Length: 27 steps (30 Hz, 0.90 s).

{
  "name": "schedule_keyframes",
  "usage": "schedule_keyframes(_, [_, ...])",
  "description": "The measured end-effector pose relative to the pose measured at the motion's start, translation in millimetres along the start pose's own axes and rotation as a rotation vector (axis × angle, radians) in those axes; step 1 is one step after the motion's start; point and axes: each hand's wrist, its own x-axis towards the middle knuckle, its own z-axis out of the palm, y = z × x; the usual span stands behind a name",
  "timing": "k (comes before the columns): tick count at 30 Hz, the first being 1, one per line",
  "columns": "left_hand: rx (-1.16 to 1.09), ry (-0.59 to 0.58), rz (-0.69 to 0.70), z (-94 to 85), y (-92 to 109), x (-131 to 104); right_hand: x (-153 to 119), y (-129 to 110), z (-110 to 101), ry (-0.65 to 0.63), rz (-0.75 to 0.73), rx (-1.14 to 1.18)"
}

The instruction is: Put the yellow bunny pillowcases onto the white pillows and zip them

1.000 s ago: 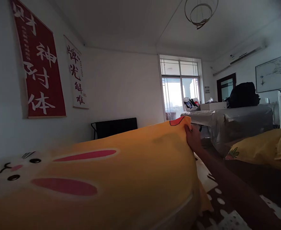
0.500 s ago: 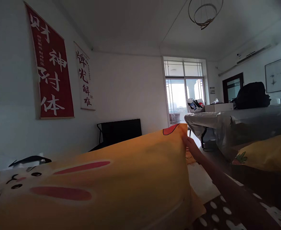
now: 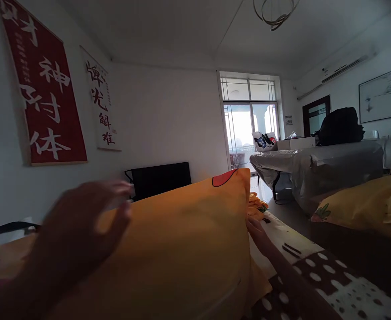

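Note:
A plump yellow-orange pillow [image 3: 182, 240], with a red shape near its top right corner, stands tilted up and fills the lower middle. My left hand [image 3: 88, 226] is raised in front of its left part, blurred, with thumb and fingers apart and nothing between them. At the pillow's right edge, below the corner, my right hand [image 3: 258, 231] grips the cloth; its fingertips are partly hidden behind the edge. Most of the rabbit print is covered by my left hand and arm.
A brown and cream patterned sheet [image 3: 302, 271] lies beneath, with crumpled orange cloth [image 3: 257, 205] on it. Another yellow pillow [image 3: 358, 200] is at the right. Behind stands a plastic-covered table [image 3: 342, 162] bearing a black bag [image 3: 341, 126] and a white box [image 3: 297, 143].
My left hand has come into view at the left, over the pillow. My right hand has moved from the pillow's top corner down its right edge. The view has turned slightly right.

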Motion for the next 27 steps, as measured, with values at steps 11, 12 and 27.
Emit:
schedule_keyframes(11, [-0.102,-0.683,0.138,151.7,127,102,-8,29,10,0.313,-0.003,-0.224])
schedule_keyframes(12, [-0.057,-0.654,0.172,157.2,134,99,-10,30,11,0.337,-0.016,-0.244])
schedule_keyframes(27, [-0.102,-0.640,0.030,145.6,113,109,-9,31,0,0.281,-0.041,-0.319])
